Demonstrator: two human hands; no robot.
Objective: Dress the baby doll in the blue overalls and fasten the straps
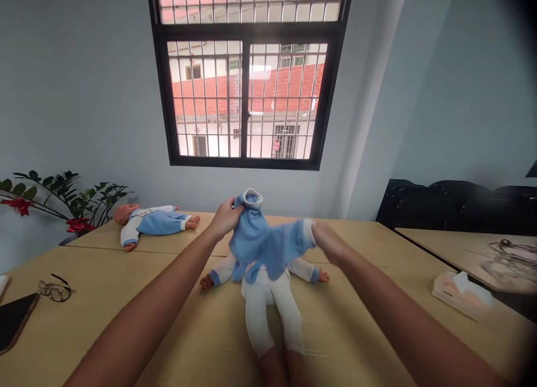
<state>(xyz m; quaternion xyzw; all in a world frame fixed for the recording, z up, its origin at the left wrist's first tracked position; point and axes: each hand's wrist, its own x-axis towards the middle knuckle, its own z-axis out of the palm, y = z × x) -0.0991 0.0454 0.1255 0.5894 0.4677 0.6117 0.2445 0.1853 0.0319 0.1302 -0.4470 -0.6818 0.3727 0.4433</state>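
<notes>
Blue baby pants [262, 241] with white cuffs hang stretched between my hands. My left hand [227, 215] is closed on one leg near its cuff, whose round opening faces up. On the right, my right hand [329, 241], smeared by motion, grips the other leg at its white cuff. Below the pants a baby doll [272, 308] lies on its back on the table, legs toward me, arms spread out. White leggings cover its legs down to the shins, and its white sleeves end in blue cuffs. The pants hide its head and most of its chest.
A second doll in blue and white [161, 222] lies at the back left, beside a potted plant [84, 205]. Glasses [55, 289] and a phone [17, 320] rest on the table [201, 342] at left. A tissue box [461, 295] stands at right, near black chairs [457, 208].
</notes>
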